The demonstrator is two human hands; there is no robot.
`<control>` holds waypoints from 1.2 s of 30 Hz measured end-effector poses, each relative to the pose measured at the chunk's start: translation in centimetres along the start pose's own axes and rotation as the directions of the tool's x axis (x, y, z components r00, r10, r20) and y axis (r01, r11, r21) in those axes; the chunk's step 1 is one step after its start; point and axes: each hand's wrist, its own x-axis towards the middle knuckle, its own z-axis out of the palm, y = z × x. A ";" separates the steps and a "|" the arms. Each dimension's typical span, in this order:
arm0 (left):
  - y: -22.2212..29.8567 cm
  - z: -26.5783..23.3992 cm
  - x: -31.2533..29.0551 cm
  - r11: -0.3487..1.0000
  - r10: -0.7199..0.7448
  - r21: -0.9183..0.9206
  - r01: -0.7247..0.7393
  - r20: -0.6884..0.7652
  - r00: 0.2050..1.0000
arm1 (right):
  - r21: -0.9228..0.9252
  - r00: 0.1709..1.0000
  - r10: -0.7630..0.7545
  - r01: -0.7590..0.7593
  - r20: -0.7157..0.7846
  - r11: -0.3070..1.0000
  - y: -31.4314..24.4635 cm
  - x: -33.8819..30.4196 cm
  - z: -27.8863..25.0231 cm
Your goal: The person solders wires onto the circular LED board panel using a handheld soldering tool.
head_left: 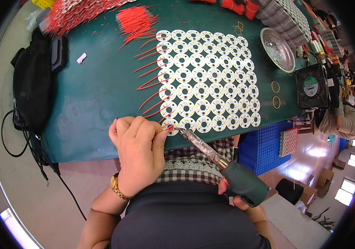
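Round white LED circuit boards (pixel 201 91), joined in a square panel, lie on the green table. Red wires (pixel 149 101) stick out leftward from the boards of the leftmost column. My left hand (pixel 138 147), with a gold watch on its wrist, is closed at the near-left board, pinching a short red wire (pixel 166 128) against it. In my right hand (pixel 224 186) is a soldering iron (pixel 246 182) with a dark green handle. Its tip meets that same corner board beside the wire. The iron's handle hides most of my right fingers.
A pile of red wires (pixel 135 21) lies beyond the panel. To the right are a metal bowl (pixel 278 50), rubber bands (pixel 276 102), a black fan (pixel 311 86) and stacked boards (pixel 287 18). A black bag (pixel 32 83) with cables sits at left; blue crates (pixel 264 147) stand below right.
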 end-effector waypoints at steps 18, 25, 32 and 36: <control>0.0 0.3 0.1 1.000 0.014 0.016 -0.014 -0.003 1.000 | -0.106 0.995 -0.005 -0.005 -0.096 0.994 -0.3 0.5 0.3; 0.1 -0.1 0.2 1.000 -0.001 -0.010 0.001 0.015 1.000 | 0.223 0.943 -0.075 0.154 -0.325 0.963 0.4 0.8 0.8; 1.1 -1.6 0.9 0.993 0.026 -0.119 -0.027 -0.013 1.000 | 0.214 0.939 -0.045 0.124 -0.340 0.969 0.4 0.1 0.8; 1.6 0.0 1.4 0.998 0.065 -0.025 -0.063 0.119 0.991 | 0.127 0.959 -0.069 0.108 -0.276 0.986 1.6 -0.7 0.0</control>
